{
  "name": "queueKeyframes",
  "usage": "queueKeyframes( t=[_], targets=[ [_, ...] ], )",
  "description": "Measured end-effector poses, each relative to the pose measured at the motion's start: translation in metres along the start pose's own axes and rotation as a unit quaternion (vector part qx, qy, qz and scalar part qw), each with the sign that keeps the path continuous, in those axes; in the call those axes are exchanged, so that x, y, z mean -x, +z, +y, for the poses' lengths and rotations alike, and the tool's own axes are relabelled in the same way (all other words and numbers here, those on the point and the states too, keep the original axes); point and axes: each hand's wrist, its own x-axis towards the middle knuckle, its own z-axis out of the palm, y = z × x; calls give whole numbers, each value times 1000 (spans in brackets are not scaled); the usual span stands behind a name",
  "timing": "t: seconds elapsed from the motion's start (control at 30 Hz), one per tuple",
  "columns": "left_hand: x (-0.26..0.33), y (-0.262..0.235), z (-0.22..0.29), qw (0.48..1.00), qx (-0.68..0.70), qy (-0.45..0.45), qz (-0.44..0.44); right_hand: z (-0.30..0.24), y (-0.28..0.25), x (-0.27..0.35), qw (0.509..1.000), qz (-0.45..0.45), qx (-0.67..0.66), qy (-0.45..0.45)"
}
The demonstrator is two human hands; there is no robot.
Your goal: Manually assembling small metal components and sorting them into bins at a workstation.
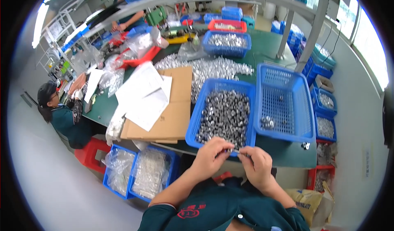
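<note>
Over the near edge of a blue basket [192, 126], my left hand [212, 158] pinches a small metal part. My right hand [257, 164] closes its fingertips on a thin metal piece [236, 151] that reaches toward the left fingers. Whether the two pieces are joined is too small to tell. Many short, round metal parts [225, 114] fill the basket below my hands. To the right stands a second blue basket [287, 104] with slotted walls. A few similar metal parts [267, 122] lie in its near left corner.
Cardboard [180, 104] with white papers [143, 91] lies left of the filled basket. Behind are a heap of shiny metal pieces [217, 68] and another filled blue basket [207, 46]. A metal frame post [316, 26] rises at right. A co-worker [61, 116] sits at far left.
</note>
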Motion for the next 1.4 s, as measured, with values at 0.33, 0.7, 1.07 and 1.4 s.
queueKeyframes(
  t=[0.33,0.7,1.07,1.4],
  targets=[
    [14,16,-2,994,85,-60,28,11,13,18,979,17,-139,151],
    [25,22,-11,997,73,-33,6,18,17,25,965,8,-160,208],
    [29,17,-15,985,152,-74,16,9,15,16,981,-30,-107,157],
    [30,19,-26,999,-45,26,2,2,12,6,995,-62,-12,72]
  ],
)
